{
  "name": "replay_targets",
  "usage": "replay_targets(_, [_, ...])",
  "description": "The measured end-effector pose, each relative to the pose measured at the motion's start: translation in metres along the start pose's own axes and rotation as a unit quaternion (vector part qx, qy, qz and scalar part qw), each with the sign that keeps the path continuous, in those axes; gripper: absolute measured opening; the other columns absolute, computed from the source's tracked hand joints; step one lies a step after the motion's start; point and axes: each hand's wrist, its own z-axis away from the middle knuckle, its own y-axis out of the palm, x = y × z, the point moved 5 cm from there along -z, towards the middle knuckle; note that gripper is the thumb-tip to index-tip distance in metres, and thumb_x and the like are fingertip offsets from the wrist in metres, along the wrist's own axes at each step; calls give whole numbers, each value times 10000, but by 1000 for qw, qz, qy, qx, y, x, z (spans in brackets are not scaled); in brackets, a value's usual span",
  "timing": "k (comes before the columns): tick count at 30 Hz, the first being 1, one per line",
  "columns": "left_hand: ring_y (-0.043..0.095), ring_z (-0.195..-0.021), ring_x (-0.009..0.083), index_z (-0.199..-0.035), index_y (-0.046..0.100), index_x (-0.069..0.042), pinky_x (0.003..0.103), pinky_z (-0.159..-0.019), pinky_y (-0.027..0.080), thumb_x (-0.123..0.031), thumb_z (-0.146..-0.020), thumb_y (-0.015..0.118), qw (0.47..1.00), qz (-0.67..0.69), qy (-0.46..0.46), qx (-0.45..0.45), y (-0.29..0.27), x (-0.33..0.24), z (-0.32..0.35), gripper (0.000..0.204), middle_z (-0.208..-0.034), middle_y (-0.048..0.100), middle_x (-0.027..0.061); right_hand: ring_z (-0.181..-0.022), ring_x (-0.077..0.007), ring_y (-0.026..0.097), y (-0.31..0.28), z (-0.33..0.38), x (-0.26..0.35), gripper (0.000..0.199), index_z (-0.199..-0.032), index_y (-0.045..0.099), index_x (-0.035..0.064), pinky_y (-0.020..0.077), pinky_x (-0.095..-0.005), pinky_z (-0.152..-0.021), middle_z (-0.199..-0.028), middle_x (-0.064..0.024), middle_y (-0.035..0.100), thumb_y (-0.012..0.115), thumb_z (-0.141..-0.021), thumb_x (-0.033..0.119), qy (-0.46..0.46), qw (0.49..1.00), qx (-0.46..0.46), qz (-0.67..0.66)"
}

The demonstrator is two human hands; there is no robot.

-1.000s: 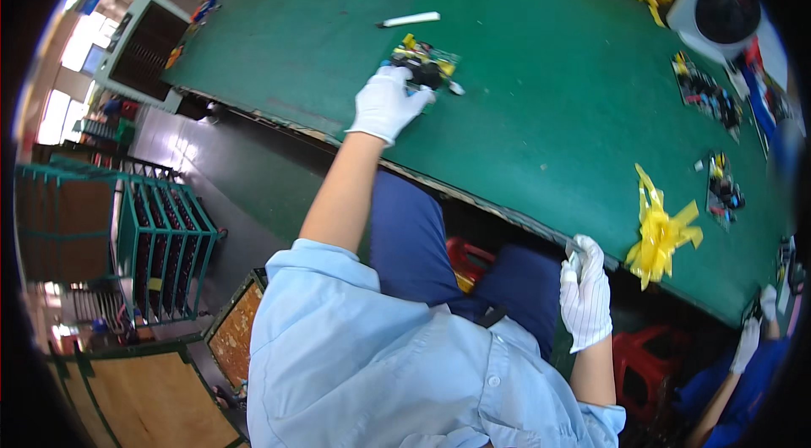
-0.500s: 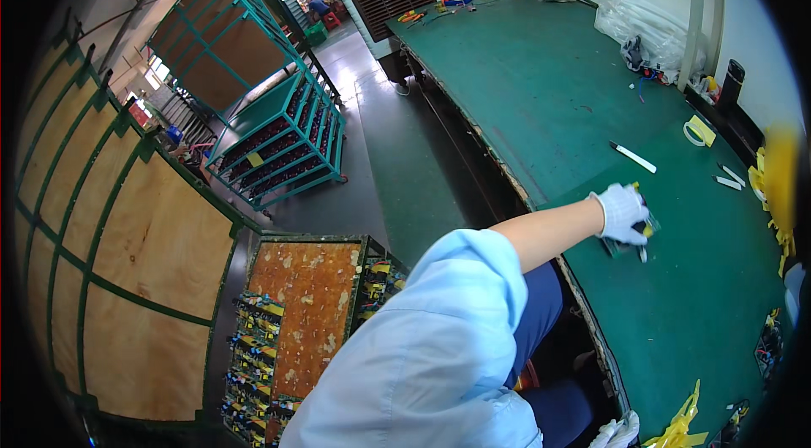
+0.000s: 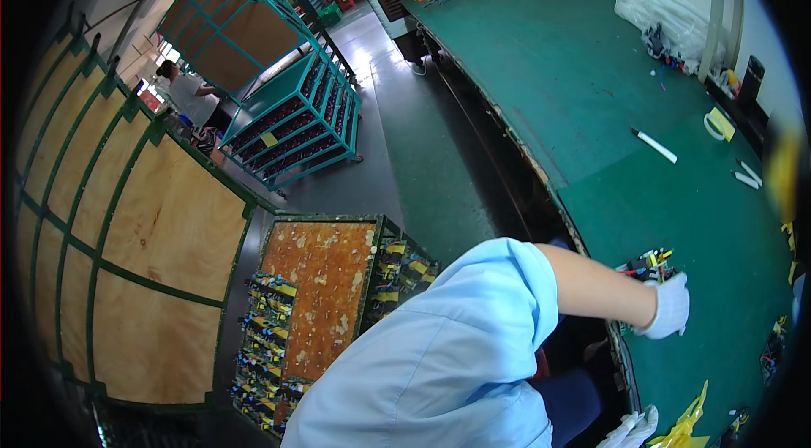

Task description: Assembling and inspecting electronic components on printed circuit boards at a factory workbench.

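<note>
My left hand (image 3: 672, 306), in a white glove, is at the near part of the green table. Its fingers curl at the edge of a circuit board (image 3: 650, 264) with yellow and dark components; my forearm and hand cover part of the board. At the lower edge my gloved right hand (image 3: 629, 429) shows only in part, its fingers stretched out and no object seen in them. Beside it lies crumpled yellow tape (image 3: 686, 423). Farther up the table lies a white marker-like stick (image 3: 655, 145).
A tape roll (image 3: 718, 124) and two white sticks (image 3: 746, 176) lie along the table's right side. More boards (image 3: 773, 351) are at the right rim. To the left stand a cart stacked with boards (image 3: 269, 313), wooden panels (image 3: 160, 237) and a teal rack (image 3: 296, 122).
My left hand has drawn the circuit board nearer over the table, and the hand has shifted to its near side. The view has tilted slightly; a person now shows by the rack.
</note>
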Motion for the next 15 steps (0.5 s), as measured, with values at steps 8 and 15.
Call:
replay_targets(8, [567, -1027, 294, -1000, 636, -19, 483, -982, 328, -418, -796, 555, 963, -106, -51, -242, -1, 1, 3, 455, -954, 645, 97, -947, -238, 545, 8, -13, -8, 377, -1319, 392, 31, 465, -319, -840, -1189, -184, 522, 490, -975, 150, -4, 999, 23, -24])
replay_targets(15, [638, -897, 279, -928, 711, -178, 524, -984, 310, -396, -911, 364, 976, 31, -216, 22, -5, 130, 30, 410, -910, 687, 73, -990, -239, 552, 30, -33, 20, 301, -1217, 470, -16, 436, -335, -902, -1136, -158, 540, 508, -932, 72, -29, 999, 24, 10])
